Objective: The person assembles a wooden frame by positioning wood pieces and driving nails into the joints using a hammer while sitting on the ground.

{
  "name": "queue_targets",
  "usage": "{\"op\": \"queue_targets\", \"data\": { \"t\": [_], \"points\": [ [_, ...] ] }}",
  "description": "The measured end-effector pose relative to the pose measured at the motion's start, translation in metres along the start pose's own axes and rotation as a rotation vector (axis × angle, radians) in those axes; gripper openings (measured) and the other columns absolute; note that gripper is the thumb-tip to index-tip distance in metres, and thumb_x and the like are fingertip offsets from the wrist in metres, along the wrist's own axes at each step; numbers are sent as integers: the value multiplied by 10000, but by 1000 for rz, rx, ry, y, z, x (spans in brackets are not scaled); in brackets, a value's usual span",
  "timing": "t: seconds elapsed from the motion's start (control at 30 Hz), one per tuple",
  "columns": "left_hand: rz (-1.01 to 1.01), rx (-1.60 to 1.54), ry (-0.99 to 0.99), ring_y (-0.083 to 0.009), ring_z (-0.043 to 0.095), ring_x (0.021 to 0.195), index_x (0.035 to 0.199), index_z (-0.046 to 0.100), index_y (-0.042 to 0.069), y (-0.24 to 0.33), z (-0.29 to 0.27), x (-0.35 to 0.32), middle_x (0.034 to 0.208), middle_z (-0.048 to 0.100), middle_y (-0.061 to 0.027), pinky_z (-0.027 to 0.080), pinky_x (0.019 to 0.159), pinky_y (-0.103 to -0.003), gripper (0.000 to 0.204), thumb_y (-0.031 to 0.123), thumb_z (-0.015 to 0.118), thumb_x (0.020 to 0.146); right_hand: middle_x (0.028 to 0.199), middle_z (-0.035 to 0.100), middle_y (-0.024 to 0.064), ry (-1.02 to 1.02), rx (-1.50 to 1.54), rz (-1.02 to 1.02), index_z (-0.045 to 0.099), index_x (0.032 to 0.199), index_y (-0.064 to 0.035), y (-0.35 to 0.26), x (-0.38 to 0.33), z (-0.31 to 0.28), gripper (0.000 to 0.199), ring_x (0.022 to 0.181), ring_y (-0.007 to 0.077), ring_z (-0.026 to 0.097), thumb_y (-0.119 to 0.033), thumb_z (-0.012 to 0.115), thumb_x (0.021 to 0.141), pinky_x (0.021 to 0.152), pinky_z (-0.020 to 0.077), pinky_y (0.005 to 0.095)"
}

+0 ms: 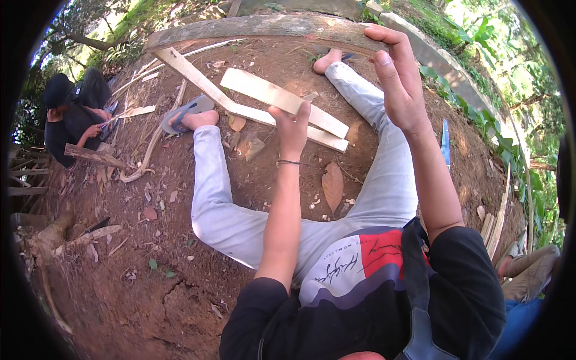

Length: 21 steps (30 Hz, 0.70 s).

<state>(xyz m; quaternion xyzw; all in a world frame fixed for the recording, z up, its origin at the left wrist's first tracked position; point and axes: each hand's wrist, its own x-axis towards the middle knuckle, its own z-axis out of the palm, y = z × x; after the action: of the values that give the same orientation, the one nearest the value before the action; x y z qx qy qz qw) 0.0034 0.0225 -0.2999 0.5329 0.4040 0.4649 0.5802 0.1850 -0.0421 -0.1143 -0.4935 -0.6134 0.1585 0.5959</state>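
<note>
Plank (pixel 264 27), grey and weathered, spans the top of the view, its long axis running crosswise in front of a seated person. It stretches leftward from the person's right hand (pixel 401 87), which is raised at its right end and is the nearer of the two hands. The right fingers reach that end near the top edge, with the thumb spread just below; whether they clamp the wood or only rest on it, I cannot tell.

Lower and nearer the body, the left hand (pixel 291 133) overlaps two paler pieces, well apart from the plank. A broad pale board (pixel 264 87) slants from upper left to lower right, crossing behind the fingertips. Alongside it, a narrow angled strip (pixel 198 78) runs from under the plank's left end down to a bend, then rightward behind the left hand. The left thumb and a finger point upward with a small gap between them; how firmly they hold either piece is hidden.

All of this wood lies between or beyond the person's legs in light blue jeans (pixel 225 186), over reddish soil (pixel 252 186). At far left, a co-worker (pixel 57 135) in dark clothes sits low.
</note>
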Motion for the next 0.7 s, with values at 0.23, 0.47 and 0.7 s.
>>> {"op": "queue_targets", "data": {
  "t": [0.23, 0.47, 0.7],
  "points": [
    [138, -127, 330, -205, 498, 1104, 1251, 296, -32, -22, 9, -14, 1179, 468, -142, 423, 968, -362, 635, 203, 717, 839, 1154, 587, 123, 5, -51, -51, 493, 1213, -7, 0, -5, 4, 338, 908, 166, 672, -259, 470, 990, 840, 466, 303],
    [-293, -492, 313, -237, 562, 1078, 1246, 400, 73, 13, -4, -2, 1159, 529, -105, 502, 870, -440, 610, 549, 551, 895, 1147, 590, 120, 10, -12, -61, 468, 1230, -2, 4, -4, 4, 325, 934, 174, 667, -233, 444, 1002, 861, 470, 301],
    [-548, -742, 295, -274, 580, 1058, 1292, 432, 92, 7, -2, -2, 1177, 555, -104, 502, 886, -459, 740, 708, 333, 894, 892, 711, 95, -12, -20, -1, 434, 1236, -8, 5, 1, 2, 310, 939, 162, 645, -222, 401, 1015, 884, 466, 300]
  ]
}}
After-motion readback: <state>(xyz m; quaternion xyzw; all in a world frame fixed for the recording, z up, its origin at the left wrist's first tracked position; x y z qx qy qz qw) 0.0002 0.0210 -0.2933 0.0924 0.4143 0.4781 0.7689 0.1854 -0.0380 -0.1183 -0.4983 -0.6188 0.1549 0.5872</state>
